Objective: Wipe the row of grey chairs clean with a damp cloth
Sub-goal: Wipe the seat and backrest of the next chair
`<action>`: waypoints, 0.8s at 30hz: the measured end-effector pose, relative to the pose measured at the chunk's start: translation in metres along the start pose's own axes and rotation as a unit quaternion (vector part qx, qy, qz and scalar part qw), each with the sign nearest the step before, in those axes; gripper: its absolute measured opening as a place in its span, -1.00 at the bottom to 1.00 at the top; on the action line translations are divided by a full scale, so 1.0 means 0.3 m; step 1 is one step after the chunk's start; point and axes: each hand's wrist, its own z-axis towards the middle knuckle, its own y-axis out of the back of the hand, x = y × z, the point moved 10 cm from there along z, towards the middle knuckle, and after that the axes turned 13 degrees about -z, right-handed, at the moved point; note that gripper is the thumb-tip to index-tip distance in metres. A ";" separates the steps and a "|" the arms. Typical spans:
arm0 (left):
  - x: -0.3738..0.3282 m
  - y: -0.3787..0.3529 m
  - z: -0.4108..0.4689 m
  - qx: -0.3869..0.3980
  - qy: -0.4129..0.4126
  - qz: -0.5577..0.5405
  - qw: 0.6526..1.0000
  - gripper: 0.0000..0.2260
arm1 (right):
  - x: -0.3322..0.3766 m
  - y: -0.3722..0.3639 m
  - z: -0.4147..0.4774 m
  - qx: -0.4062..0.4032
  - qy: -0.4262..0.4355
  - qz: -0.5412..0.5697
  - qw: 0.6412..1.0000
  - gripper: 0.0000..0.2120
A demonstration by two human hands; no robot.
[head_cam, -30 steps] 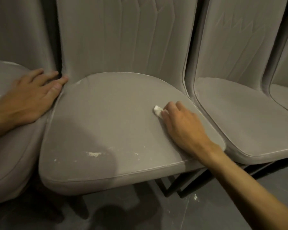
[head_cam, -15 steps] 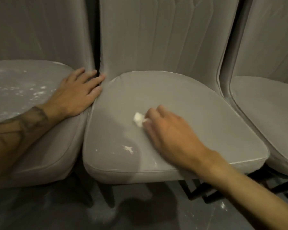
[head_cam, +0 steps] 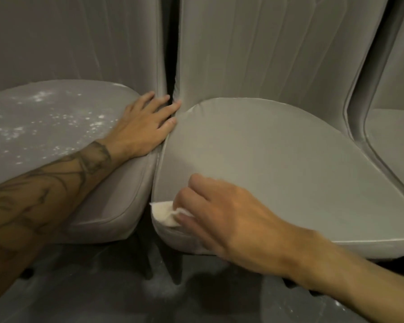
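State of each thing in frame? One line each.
left chair seat: covered in white specks, not yet wiped.
middle chair seat: no specks visible, cloth at its front left corner.
right chair seat: partly in view, looks clean.
cloth: white, crumpled, pressed on the middle seat's corner.
right hand: holds the cloth, motion-blurred.
left hand: flat on the left seat's edge, fingers straight.
floor: pale dust below the chairs.

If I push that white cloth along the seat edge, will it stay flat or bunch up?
It will likely bunch: the white cloth looks soft and floppy, crumpled under the right hand. Its corner juts past the middle seat edge, so it would probably sag when lifted. It looks small and light.
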 end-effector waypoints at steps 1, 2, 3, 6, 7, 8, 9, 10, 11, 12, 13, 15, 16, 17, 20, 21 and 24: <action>-0.001 0.000 0.000 0.001 0.000 -0.001 1.000 -0.53 | -0.014 0.003 0.003 0.001 0.010 -0.005 1.000 -0.76; -0.002 0.001 0.000 0.001 0.001 -0.003 1.000 -0.52 | -0.056 0.009 0.023 -0.004 -0.002 -0.022 1.000 -0.75; 0.000 0.003 0.000 0.002 0.004 -0.006 1.000 -0.52 | -0.116 0.014 0.058 -0.009 -0.034 -0.042 0.999 -0.75; -0.004 0.000 -0.002 0.007 0.009 -0.014 1.000 -0.52 | -0.293 0.003 0.171 0.008 -0.139 -0.088 0.986 -0.71; -0.007 0.000 -0.002 0.006 0.008 -0.012 1.000 -0.51 | -0.289 -0.013 0.196 0.010 -0.135 -0.091 0.987 -0.72; -0.008 0.001 -0.002 0.004 0.006 -0.010 1.000 -0.51 | -0.240 -0.021 0.203 -0.001 -0.105 -0.084 0.991 -0.73; -0.009 0.003 -0.003 0.002 0.004 -0.009 1.000 -0.52 | -0.160 -0.021 0.190 -0.021 -0.054 -0.063 0.996 -0.76; -0.009 0.004 -0.002 -0.002 0.002 -0.009 1.000 -0.52 | -0.076 -0.019 0.160 -0.025 -0.004 -0.039 0.999 -0.79; -0.010 0.004 -0.003 -0.004 0.001 -0.010 1.000 -0.52 | -0.007 -0.021 0.121 -0.020 0.040 -0.019 0.999 -0.81; -0.011 0.003 -0.003 -0.004 0.000 -0.010 1.000 -0.52 | 0.028 -0.025 0.092 -0.008 0.071 -0.009 0.997 -0.82; -0.011 0.001 -0.003 -0.003 0.000 -0.011 1.000 -0.52 | 0.020 -0.028 0.085 -0.002 0.082 -0.010 0.997 -0.82; -0.009 0.000 -0.003 0.000 0.003 -0.012 1.000 -0.52 | -0.078 -0.020 0.144 0.001 0.027 -0.041 0.999 -0.80; -0.008 0.000 -0.002 0.002 0.003 -0.015 1.000 -0.52 | -0.154 -0.018 0.183 0.007 -0.027 -0.061 0.998 -0.77; -0.008 -0.001 -0.003 0.004 0.003 -0.019 1.000 -0.52 | -0.217 -0.015 0.214 0.008 -0.070 -0.079 0.994 -0.74; -0.006 -0.005 -0.004 0.006 0.000 -0.025 1.000 -0.52 | -0.198 -0.027 0.221 -0.010 -0.065 -0.106 0.992 -0.74; -0.003 -0.005 -0.005 0.005 0.000 -0.022 1.000 -0.51 | -0.129 -0.025 0.194 -0.024 -0.020 -0.089 0.996 -0.76; -0.006 -0.006 -0.005 0.007 -0.003 -0.013 1.000 -0.49 | -0.003 -0.039 0.092 0.003 0.068 -0.029 0.997 -0.80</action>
